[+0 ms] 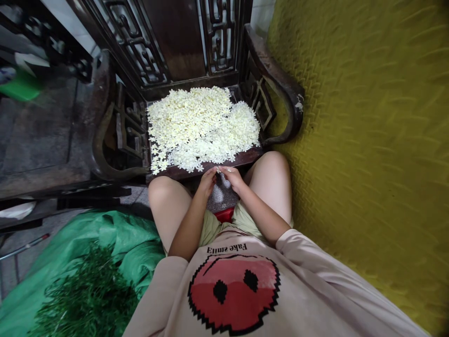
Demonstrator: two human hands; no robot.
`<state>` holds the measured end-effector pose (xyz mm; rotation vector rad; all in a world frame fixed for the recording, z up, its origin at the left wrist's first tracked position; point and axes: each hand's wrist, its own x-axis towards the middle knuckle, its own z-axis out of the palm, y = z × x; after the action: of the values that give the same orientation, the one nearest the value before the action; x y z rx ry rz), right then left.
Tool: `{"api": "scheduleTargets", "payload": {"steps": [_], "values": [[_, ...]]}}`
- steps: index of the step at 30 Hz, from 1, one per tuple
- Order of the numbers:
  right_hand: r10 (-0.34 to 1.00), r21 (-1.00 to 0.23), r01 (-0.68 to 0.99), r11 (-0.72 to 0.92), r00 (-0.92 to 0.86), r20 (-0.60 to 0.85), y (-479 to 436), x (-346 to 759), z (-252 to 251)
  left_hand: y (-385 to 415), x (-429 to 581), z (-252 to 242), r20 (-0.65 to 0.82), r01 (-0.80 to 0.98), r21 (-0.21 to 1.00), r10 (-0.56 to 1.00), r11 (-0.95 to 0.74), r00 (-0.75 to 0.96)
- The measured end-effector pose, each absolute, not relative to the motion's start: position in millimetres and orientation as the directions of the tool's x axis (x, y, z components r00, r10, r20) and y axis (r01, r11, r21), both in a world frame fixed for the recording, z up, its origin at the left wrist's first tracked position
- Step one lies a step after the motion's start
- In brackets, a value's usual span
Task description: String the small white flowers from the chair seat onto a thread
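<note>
A small white flower piece (220, 169) is pinched between the fingertips of the left hand (208, 180) and right hand (232, 178), both closed on it, above the lap at the front edge of the chair seat (224, 163). It is judged feather-light, soft and easily crushed — best taken at the centre. Its axis cannot be made out — too small. The pile of flowers (201, 126) lies just beyond.
</note>
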<state>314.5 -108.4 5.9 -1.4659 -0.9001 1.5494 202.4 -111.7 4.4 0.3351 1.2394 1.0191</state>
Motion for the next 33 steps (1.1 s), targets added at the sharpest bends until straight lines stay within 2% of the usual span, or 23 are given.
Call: {"api": "scheduleTargets", "payload": {"steps": [4, 7, 13, 15, 17, 20, 24, 29, 33], "values": [[0.933, -0.932, 0.045, -0.359, -0.013, -0.360, -109, 315, 3, -113, 202, 5, -0.472, -0.273, 0.863, 0.872, 0.426, -0.128], [0.945, -0.930, 0.183, -0.320, -0.004, -0.326, -109, 315, -2, -115, 204, 5, -0.392, -0.166, 0.916, 0.902, 0.365, -0.179], [0.969, -0.915, 0.324, -0.240, 0.027, -0.244, -108, 315, -6, -116, 210, 5, -0.402, -0.183, 0.913, 0.879, 0.364, -0.258], [0.967, -0.904, 0.342, -0.255, 0.093, -0.237, -106, 318, -6, -113, 207, 2, -0.411, -0.220, 0.908, 0.860, 0.357, -0.303], [0.945, -0.896, 0.317, -0.311, 0.202, -0.256, -103, 322, -7, -108, 200, -1, -0.443, -0.287, 0.891, 0.815, 0.353, -0.373], [0.897, -0.902, 0.180, -0.393, 0.292, -0.333, -97, 328, -6, -101, 187, -4, -0.498, -0.380, 0.855, 0.764, 0.353, -0.411], [0.881, -0.898, 0.012, -0.441, 0.195, -0.430, -96, 327, -3, -99, 183, 0, -0.561, -0.417, 0.810, 0.751, 0.412, -0.347], [0.877, -0.877, 0.030, -0.479, 0.069, -0.476, -104, 323, -2, -104, 196, 6, -0.649, -0.452, 0.742, 0.700, 0.495, -0.299], [0.899, -0.902, 0.015, -0.431, 0.101, -0.427, -69, 333, 8, -105, 196, 4, -0.659, -0.436, 0.738, 0.687, 0.515, -0.305]]}}
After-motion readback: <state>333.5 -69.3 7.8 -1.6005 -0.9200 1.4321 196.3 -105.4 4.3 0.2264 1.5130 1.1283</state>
